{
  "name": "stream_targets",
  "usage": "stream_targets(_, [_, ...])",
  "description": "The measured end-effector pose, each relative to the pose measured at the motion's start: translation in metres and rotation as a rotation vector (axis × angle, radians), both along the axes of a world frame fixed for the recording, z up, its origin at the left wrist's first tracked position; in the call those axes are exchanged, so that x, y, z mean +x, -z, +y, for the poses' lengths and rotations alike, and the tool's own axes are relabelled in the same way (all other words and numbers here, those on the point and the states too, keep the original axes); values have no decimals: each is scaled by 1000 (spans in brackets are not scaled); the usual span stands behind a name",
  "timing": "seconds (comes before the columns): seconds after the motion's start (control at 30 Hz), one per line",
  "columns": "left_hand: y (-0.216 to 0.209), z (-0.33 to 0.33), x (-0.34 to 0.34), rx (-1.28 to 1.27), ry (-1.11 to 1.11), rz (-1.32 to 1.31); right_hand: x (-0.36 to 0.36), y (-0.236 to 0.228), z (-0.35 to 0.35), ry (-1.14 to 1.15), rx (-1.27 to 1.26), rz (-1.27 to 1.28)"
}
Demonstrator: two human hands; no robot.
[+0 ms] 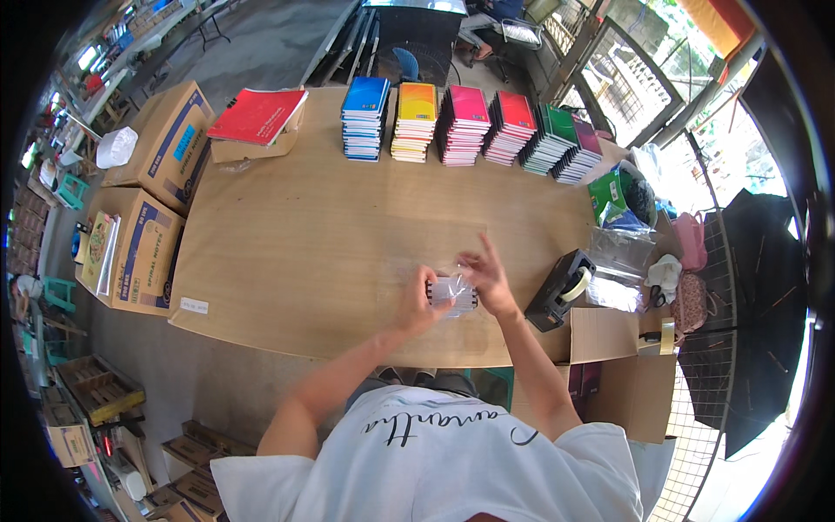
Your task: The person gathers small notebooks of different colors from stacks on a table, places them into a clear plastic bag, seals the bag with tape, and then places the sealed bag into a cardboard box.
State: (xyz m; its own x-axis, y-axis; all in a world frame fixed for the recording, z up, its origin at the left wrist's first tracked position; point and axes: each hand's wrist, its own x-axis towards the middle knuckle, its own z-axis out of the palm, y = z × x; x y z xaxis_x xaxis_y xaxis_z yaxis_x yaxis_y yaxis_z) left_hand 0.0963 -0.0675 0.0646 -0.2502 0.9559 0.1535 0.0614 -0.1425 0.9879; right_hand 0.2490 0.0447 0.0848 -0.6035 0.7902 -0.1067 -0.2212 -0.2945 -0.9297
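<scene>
My left hand (419,303) is closed on the left end of a small white spiral notepad stack (445,294), with dark spiral binding along its sides. Clear plastic film lies over the stack and catches the light. Just right of it is my right hand (489,278), its fingers apart and one pointing up and away. The other fingers of that hand are a little blurred beside the loose film, and I see no firm hold in them. Both hands are over the near middle of the wooden table (287,244).
Stacks of spiral notebooks, including a blue stack (364,122) and a green stack (550,139), line the far edge. A black tape dispenser (557,291) stands right, near clear plastic bags (619,261) and an open carton (626,383). Large cartons (143,252) flank the left side.
</scene>
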Motion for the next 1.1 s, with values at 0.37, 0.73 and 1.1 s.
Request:
stream_targets(0.37, [-3, 3, 2, -44, -2, -192, 2, -62, -10, 120, 1039, -552])
stream_targets(0.73, [8, -6, 33, 23, -257, -261, 29, -23, -62, 63, 913, -404])
stream_targets(1.1, [5, -1, 37, 126, -319, -120, 161, -12, -31, 1183, 596, -966])
